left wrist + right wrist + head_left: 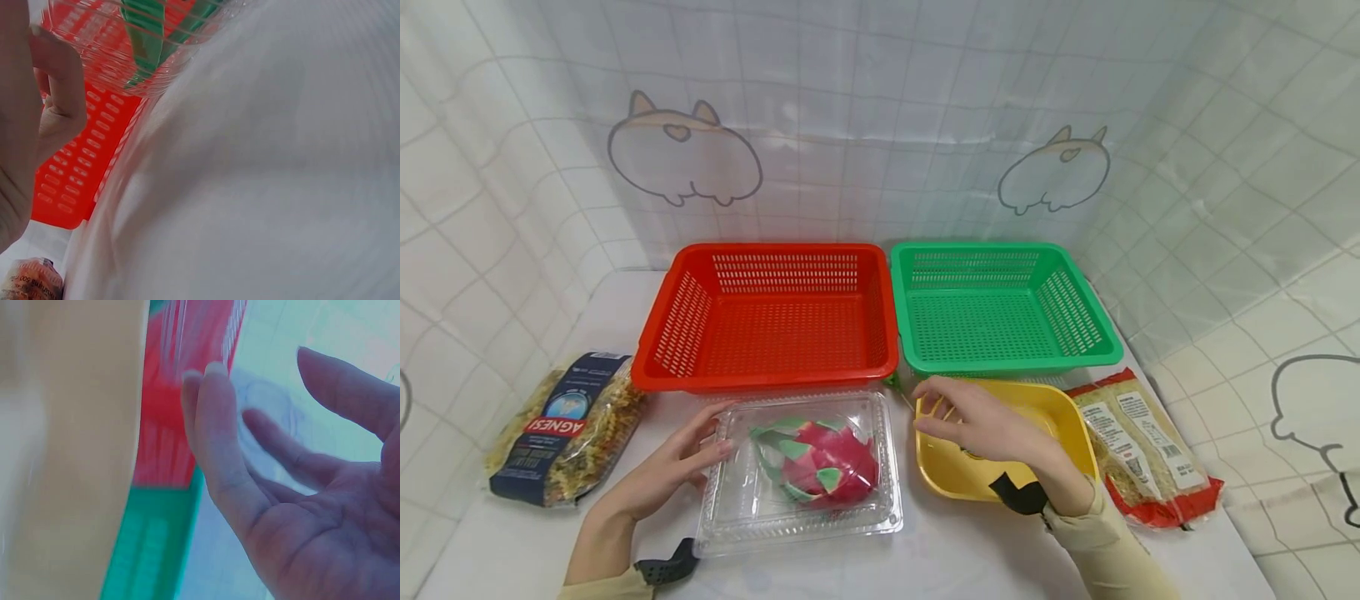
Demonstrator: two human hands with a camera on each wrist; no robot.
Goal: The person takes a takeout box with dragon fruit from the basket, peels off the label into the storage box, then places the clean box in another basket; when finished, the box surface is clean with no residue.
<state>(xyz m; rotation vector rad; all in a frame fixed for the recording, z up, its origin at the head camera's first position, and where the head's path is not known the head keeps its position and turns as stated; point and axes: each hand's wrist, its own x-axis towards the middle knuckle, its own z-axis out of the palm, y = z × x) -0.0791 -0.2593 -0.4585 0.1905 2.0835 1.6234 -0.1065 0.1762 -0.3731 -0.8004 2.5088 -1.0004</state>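
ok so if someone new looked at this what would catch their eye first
Probably the pink dragon fruit, showing through the clear plastic box near the middle, with the left hand at the box's left edge. Next, likely, the bright red basket and green basket, side by side at the back, red on the left. The yellow tub below the right hand, in front of the green basket, might follow.
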